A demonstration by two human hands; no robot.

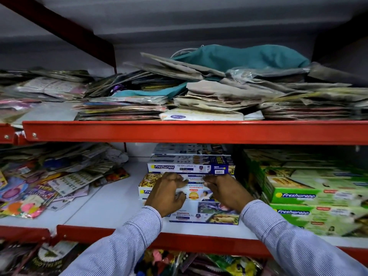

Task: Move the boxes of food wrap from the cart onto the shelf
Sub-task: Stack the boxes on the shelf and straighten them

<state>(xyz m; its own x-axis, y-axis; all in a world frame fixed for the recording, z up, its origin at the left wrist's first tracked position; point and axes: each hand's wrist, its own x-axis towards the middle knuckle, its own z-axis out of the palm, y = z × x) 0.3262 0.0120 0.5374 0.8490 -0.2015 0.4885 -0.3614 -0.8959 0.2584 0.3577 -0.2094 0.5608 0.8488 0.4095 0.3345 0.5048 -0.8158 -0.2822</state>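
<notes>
- Left hand (166, 193): grip curled, knuckles up, striped sleeve (127, 242) behind it.
- Right hand (227, 191): grip curled likewise, just beside the left grip, fingertips nearly meeting.

Shelf (191, 132): red painted metal, smooth. Foil boxes (189, 167): glossy printed card. Sleeves (294, 240): striped woven cloth.

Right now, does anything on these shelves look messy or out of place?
Yes. The blue-and-white boxes under both hands sit in an uneven stack, the lowest box jutting toward the shelf edge, unlike the squared-up green boxes beside them. Above, the heap of flat packets slumps untidily, with a teal cloth bag dumped on top.
</notes>
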